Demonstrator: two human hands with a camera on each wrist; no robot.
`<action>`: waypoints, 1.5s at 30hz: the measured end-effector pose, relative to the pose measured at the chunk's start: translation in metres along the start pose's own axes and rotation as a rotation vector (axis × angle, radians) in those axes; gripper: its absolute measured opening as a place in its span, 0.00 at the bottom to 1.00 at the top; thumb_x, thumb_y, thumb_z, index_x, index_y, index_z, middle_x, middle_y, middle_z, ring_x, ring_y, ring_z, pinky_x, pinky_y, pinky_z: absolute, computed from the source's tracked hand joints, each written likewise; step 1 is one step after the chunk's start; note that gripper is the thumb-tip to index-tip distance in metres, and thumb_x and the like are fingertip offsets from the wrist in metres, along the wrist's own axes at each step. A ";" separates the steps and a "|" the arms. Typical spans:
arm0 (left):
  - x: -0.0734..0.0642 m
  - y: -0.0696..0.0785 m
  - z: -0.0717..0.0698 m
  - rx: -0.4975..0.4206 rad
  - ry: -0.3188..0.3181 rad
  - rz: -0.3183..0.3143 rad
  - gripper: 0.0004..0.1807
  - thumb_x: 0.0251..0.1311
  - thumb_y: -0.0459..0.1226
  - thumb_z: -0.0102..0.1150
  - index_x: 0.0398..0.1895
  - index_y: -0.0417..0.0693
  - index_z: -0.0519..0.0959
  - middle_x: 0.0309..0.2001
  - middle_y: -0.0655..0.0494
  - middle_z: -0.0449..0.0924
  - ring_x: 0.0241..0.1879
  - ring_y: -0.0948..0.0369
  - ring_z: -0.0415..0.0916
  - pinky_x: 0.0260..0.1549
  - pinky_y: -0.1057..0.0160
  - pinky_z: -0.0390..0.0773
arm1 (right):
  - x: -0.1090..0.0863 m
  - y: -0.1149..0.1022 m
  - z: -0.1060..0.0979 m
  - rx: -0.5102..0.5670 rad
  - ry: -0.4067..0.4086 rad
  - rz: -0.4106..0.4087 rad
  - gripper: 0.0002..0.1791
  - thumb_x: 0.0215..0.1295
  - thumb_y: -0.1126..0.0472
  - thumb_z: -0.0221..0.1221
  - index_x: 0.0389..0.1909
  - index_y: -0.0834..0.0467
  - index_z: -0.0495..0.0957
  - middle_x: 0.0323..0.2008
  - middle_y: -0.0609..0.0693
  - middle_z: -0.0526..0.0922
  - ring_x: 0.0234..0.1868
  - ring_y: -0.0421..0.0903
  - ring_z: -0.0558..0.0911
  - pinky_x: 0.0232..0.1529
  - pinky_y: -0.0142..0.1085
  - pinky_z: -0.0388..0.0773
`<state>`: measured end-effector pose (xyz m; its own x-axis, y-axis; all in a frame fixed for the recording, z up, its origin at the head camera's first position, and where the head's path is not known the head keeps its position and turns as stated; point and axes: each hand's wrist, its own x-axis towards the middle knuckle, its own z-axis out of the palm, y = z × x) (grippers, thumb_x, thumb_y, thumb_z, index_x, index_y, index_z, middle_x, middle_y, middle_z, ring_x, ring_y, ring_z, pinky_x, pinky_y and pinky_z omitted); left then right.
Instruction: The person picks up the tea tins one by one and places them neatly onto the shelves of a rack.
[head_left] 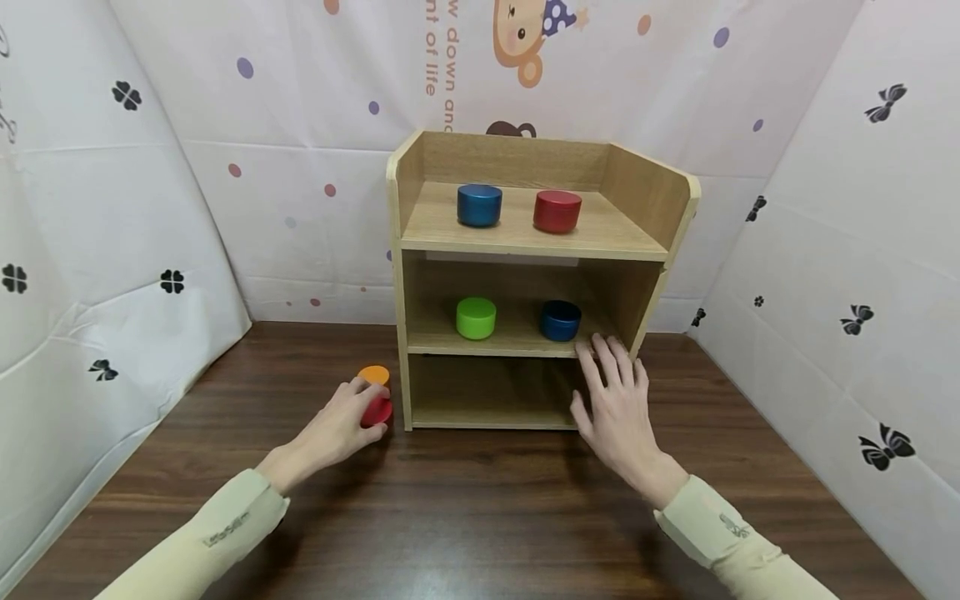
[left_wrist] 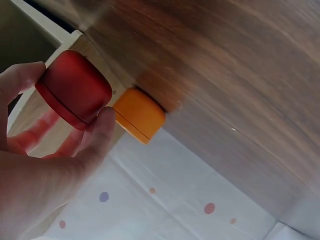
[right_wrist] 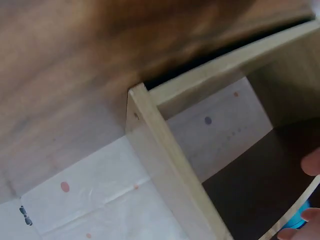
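Note:
My left hand point(head_left: 339, 423) pinches a small red round tin point(left_wrist: 75, 90) between thumb and fingers, just left of the wooden shelf point(head_left: 495, 422). Behind it an orange tin point(left_wrist: 139, 115) stands on the table beside the shelf's side panel. My right hand point(head_left: 617, 408) is at the shelf's right front, its fingers stretched towards the middle board's front edge, below a dark blue tin point(head_left: 560, 321). In the right wrist view only some fingertips point(right_wrist: 311, 162) show at the right border. Whether they touch the board is hard to tell.
On the top board stand a blue tin point(head_left: 479, 206) and another red tin point(head_left: 557, 212). A green tin point(head_left: 476, 318) sits at the left of the middle board. Patterned white cloth point(head_left: 315, 225) hangs behind and on both sides of the dark wooden table point(head_left: 465, 517).

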<state>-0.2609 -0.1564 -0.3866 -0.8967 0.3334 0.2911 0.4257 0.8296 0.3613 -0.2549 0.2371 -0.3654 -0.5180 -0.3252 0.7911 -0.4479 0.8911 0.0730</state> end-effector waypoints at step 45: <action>-0.004 0.049 -0.012 0.029 0.068 0.142 0.21 0.50 0.39 0.68 0.49 0.51 0.77 0.46 0.55 0.74 0.47 0.58 0.71 0.34 0.61 0.78 | -0.045 0.001 0.013 0.049 -0.625 0.093 0.24 0.63 0.46 0.60 0.54 0.56 0.79 0.52 0.56 0.80 0.55 0.56 0.76 0.46 0.61 0.72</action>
<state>-0.2347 -0.1227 -0.3591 -0.8170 0.4185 0.3968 0.5434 0.7891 0.2865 -0.2417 0.2484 -0.4090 -0.8774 -0.3839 0.2877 -0.4059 0.9137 -0.0186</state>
